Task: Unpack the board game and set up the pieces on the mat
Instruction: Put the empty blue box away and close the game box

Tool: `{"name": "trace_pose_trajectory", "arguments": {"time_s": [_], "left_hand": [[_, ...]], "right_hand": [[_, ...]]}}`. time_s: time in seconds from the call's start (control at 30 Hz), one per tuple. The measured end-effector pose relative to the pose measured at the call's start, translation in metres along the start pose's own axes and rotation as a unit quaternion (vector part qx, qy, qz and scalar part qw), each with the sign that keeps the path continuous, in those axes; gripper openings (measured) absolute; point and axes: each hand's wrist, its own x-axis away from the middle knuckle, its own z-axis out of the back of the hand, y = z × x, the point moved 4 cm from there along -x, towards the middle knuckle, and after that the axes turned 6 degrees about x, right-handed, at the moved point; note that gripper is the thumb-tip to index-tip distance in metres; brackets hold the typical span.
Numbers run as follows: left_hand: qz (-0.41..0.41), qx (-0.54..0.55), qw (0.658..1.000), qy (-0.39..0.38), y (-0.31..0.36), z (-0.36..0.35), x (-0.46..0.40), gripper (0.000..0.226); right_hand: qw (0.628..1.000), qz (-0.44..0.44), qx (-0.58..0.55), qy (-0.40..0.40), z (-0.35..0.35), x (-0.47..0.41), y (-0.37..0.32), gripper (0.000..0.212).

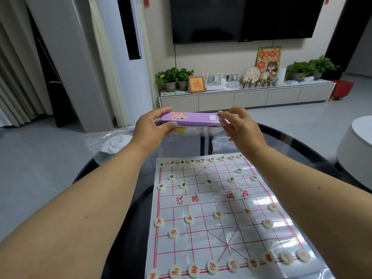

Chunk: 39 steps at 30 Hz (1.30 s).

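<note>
Head view looks down over two bare forearms reaching out past the far edge of the mat (201, 200). A purple game box (193, 118) is held up in the air between both hands, above the dark glass worktop (128, 228) and beyond the mat. Its long axis runs left to right across the view, one narrow side face turned toward the camera. The left hand (150, 130) pinches the box's left end, thumb under and fingers (164, 110) over the top; the right hand (239, 127) pinches the right end the same way. Both sets of fingers are closed on the box and neither hand is nearer, so whichever way the box goes, it goes with both.

One box and one mat. On the mat, sixteen red-lettered pieces (218, 214) sit on the near half: nine along the nearest line, two cannons, five soldiers. On the far half I count about sixteen dark-lettered pieces (209, 181); the back row is small and hard to read.

Judging by this, the layout looks complete, and the box, probably empty, only needs setting aside.
</note>
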Motion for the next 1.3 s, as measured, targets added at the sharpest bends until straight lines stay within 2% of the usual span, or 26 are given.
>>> {"name": "trace_pose_trajectory", "arguments": {"time_s": [0.1,0.33,0.5,0.67,1.1,1.2,1.3], "left_hand": [[-0.002,-0.014,1.0,-0.005,-0.001,-0.001,0.001,0.047],[0.001,-0.017,1.0,0.0,-0.002,-0.004,0.001,0.039],[-0.012,-0.052,0.999,-0.011,-0.002,-0.002,0.0,0.056],[-0.017,-0.059,0.998,-0.002,-0.002,-0.002,-0.004,0.052],[-0.029,-0.069,0.997,-0.013,-0.001,-0.001,-0.008,0.042],[-0.027,-0.078,0.996,-0.016,-0.003,0.001,-0.007,0.047],[-0.033,-0.09,0.995,-0.016,-0.002,0.001,-0.005,0.049]], "right_hand": [[0.999,0.029,0.017,-0.006,-0.002,0.003,0.005,0.036],[1.0,0.014,0.015,0.007,-0.002,0.006,0.006,0.036],[0.999,0.004,0.032,0.01,-0.001,0.002,0.005,0.034],[0.993,0.037,0.108,0.032,-0.003,0.003,0.001,0.035],[0.975,0.134,0.172,0.039,-0.003,0.01,0.003,0.043],[0.974,0.135,0.182,0.009,-0.01,0.014,0.009,0.053],[0.97,0.132,0.199,-0.038,-0.014,0.019,0.013,0.078]]}}
